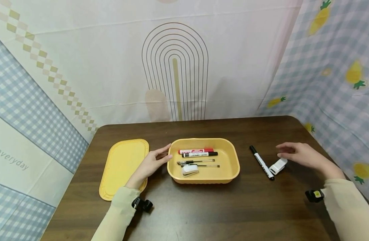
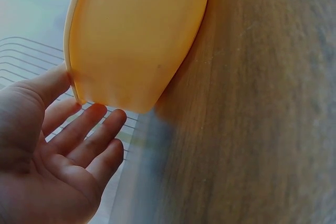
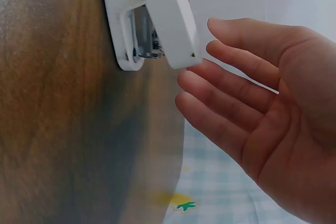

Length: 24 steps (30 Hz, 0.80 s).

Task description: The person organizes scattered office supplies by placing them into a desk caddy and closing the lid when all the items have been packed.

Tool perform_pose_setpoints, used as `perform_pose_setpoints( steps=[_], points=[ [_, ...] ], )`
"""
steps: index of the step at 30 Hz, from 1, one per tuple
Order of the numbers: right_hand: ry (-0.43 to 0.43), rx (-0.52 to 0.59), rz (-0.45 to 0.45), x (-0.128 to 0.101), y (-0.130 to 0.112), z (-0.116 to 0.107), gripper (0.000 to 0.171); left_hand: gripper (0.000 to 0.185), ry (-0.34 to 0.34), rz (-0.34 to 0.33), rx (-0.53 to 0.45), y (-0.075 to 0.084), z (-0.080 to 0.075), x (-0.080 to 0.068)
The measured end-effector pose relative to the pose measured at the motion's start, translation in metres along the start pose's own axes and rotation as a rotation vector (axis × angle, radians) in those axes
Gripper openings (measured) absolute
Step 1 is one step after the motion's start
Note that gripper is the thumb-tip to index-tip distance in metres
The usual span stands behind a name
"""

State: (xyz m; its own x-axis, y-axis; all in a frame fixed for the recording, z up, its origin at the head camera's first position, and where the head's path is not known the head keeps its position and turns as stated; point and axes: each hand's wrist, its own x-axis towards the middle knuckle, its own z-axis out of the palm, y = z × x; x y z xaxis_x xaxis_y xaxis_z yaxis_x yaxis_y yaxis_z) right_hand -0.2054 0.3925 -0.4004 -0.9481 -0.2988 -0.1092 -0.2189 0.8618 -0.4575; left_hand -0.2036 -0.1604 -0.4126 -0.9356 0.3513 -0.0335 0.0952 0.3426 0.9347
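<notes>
A yellow plastic box (image 1: pixel 223 172) stands mid-table, and my left hand (image 1: pixel 151 164) holds its left rim. In the left wrist view, that hand's thumb (image 2: pixel 55 83) reaches over the box's edge, with fingertips at the outer wall. Inside lie a red-capped marker (image 1: pixel 196 151), a black-capped marker (image 1: pixel 199 154), two slim black pens (image 1: pixel 199 162) and a small white rounded object (image 1: pixel 190 170). My right hand (image 1: pixel 303 155) hovers by a white stapler (image 1: pixel 278 165), fingers loosely spread with nothing between them. The stapler's hinged arms (image 3: pixel 173 19) gape apart just beside the fingertips.
A white marker with black ends (image 1: pixel 262 163) lies between box and stapler, its lower end close to the stapler. Left of the box, a flat yellow lid (image 1: pixel 121 167) rests on the dark wooden table (image 1: pixel 202 211). Patterned cloth (image 1: pixel 112 67) hangs behind and at both sides.
</notes>
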Motion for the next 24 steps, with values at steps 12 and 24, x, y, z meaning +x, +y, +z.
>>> perform_pose_setpoints(
  steps=[12, 24],
  points=[
    [-0.047, 0.076, 0.007, 0.0, 0.0, 0.012, 0.052, 0.054, 0.001, 0.002, -0.025, -0.002, 0.001, 0.001],
    [-0.07, 0.047, 0.01, -0.003, 0.002, 0.013, 0.053, 0.054, 0.005, 0.002, -0.035, -0.003, 0.001, 0.001]
  ],
)
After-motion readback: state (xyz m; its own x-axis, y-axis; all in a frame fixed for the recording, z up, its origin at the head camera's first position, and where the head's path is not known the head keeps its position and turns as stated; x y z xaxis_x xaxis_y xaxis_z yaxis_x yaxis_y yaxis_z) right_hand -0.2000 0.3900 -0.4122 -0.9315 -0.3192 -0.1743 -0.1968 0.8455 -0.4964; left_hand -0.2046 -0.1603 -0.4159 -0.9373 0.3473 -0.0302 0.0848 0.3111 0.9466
